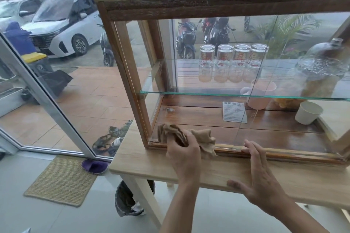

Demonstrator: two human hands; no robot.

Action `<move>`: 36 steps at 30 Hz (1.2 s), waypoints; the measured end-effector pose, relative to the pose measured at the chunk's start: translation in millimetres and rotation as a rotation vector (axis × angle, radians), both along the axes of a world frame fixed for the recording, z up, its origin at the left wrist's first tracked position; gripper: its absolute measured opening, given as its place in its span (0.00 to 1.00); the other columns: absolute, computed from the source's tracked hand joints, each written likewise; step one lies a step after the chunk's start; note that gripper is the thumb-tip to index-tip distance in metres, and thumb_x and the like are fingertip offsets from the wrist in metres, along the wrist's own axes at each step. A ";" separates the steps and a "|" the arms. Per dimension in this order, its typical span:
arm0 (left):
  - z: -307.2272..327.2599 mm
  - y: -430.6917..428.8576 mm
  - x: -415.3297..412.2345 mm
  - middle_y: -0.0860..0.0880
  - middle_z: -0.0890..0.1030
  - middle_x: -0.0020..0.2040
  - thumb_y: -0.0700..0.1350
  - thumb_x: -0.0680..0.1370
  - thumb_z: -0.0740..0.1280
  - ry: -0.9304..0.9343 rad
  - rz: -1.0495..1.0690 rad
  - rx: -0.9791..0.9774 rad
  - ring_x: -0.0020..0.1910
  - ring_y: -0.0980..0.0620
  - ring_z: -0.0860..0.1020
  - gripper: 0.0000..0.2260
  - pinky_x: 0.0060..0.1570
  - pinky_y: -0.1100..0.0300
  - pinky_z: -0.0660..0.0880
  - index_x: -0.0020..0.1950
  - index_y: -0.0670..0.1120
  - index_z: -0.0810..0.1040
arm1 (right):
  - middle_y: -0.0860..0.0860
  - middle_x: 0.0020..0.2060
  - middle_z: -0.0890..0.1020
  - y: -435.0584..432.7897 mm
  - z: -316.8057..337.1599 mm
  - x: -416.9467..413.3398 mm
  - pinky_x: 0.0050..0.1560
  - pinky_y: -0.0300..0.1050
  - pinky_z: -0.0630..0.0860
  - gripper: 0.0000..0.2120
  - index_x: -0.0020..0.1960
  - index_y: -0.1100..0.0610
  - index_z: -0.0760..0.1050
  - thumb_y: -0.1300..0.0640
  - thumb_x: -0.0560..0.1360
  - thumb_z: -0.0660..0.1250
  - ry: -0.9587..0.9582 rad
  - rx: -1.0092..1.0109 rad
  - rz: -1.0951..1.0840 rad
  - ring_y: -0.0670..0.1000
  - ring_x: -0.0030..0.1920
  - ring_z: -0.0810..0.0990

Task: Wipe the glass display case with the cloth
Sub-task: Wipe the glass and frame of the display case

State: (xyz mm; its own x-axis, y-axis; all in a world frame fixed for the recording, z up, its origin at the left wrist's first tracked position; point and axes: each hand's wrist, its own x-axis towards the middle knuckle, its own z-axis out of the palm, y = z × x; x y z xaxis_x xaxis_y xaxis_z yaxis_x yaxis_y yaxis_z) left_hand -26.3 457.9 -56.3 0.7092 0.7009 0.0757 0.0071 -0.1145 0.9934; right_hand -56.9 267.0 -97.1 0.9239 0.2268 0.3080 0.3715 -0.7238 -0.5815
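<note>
A wood-framed glass display case [121, 62] stands on a light wooden table [151, 164]. My left hand [184, 155] grips a crumpled tan cloth [176, 134] and presses it against the lower left corner of the case's front, at the bottom rail. My right hand [259, 174] lies flat on the table with its fingertips touching the bottom rail at the edge of the sliding glass panel [251, 89]. It holds nothing.
Inside the case, several upturned glasses [233, 62] and a lidded jar [320, 75] stand on a glass shelf [189, 93]. Below it are a pink mug [259, 92], a white cup [307, 112] and a paper label [232, 111]. A bagged bin [126, 200] stands under the table. A glass wall is at left.
</note>
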 end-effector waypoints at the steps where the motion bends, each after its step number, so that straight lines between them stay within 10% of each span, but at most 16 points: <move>1: 5.0 4.0 2.1 0.57 0.81 0.40 0.45 0.75 0.71 -0.024 -0.020 0.015 0.39 0.63 0.79 0.04 0.47 0.62 0.76 0.48 0.48 0.78 | 0.45 0.71 0.56 -0.4 -0.2 -0.2 0.68 0.48 0.64 0.51 0.76 0.53 0.49 0.34 0.63 0.69 0.000 -0.001 0.003 0.49 0.68 0.66; 7: -7.4 29.1 2.5 0.51 0.81 0.46 0.44 0.77 0.70 0.019 0.185 -0.043 0.47 0.48 0.80 0.07 0.51 0.59 0.74 0.53 0.44 0.76 | 0.46 0.71 0.57 0.9 0.9 -1.2 0.67 0.46 0.65 0.51 0.75 0.54 0.49 0.34 0.63 0.69 0.004 0.006 0.006 0.47 0.67 0.67; 12: 26.9 -10.7 1.9 0.57 0.80 0.37 0.45 0.76 0.71 -0.110 -0.098 0.094 0.37 0.62 0.78 0.05 0.41 0.70 0.73 0.43 0.50 0.76 | 0.45 0.71 0.56 -0.2 0.5 -0.1 0.67 0.46 0.64 0.51 0.76 0.53 0.49 0.34 0.63 0.70 -0.002 -0.002 0.000 0.47 0.69 0.65; 16: 6.3 40.0 16.5 0.52 0.80 0.46 0.43 0.78 0.69 -0.150 0.274 0.073 0.42 0.55 0.77 0.10 0.44 0.70 0.70 0.57 0.42 0.76 | 0.46 0.70 0.57 -0.8 -0.9 0.5 0.68 0.49 0.66 0.52 0.76 0.54 0.49 0.35 0.63 0.70 -0.007 -0.008 0.001 0.48 0.70 0.64; 19: -10.9 5.0 3.8 0.53 0.79 0.49 0.44 0.79 0.66 -0.028 0.136 0.025 0.49 0.51 0.79 0.14 0.50 0.67 0.71 0.63 0.43 0.73 | 0.47 0.71 0.57 -1.6 -2.9 1.2 0.69 0.52 0.67 0.52 0.76 0.54 0.48 0.35 0.63 0.70 -0.014 -0.016 0.003 0.53 0.71 0.64; 22: 0.3 -34.4 4.6 0.58 0.78 0.42 0.41 0.78 0.67 -0.128 -0.025 0.109 0.44 0.55 0.78 0.08 0.42 0.76 0.67 0.57 0.43 0.74 | 0.47 0.71 0.57 -2.6 -2.7 1.7 0.69 0.47 0.64 0.52 0.76 0.54 0.48 0.35 0.63 0.70 -0.009 -0.018 0.007 0.53 0.70 0.65; 30: -17.6 9.8 11.6 0.48 0.80 0.54 0.43 0.80 0.63 -0.033 0.241 -0.037 0.53 0.51 0.80 0.14 0.52 0.61 0.72 0.65 0.43 0.70 | 0.47 0.70 0.58 -1.8 -1.6 1.4 0.69 0.32 0.58 0.52 0.76 0.55 0.50 0.36 0.63 0.71 0.005 0.018 0.032 0.49 0.68 0.66; 36: 2.7 31.4 26.3 0.47 0.79 0.56 0.38 0.80 0.65 -0.230 0.290 0.109 0.53 0.51 0.78 0.15 0.51 0.77 0.67 0.66 0.37 0.71 | 0.48 0.69 0.59 -1.0 1.5 1.7 0.68 0.26 0.55 0.51 0.76 0.54 0.49 0.35 0.64 0.70 0.003 0.018 0.048 0.42 0.68 0.63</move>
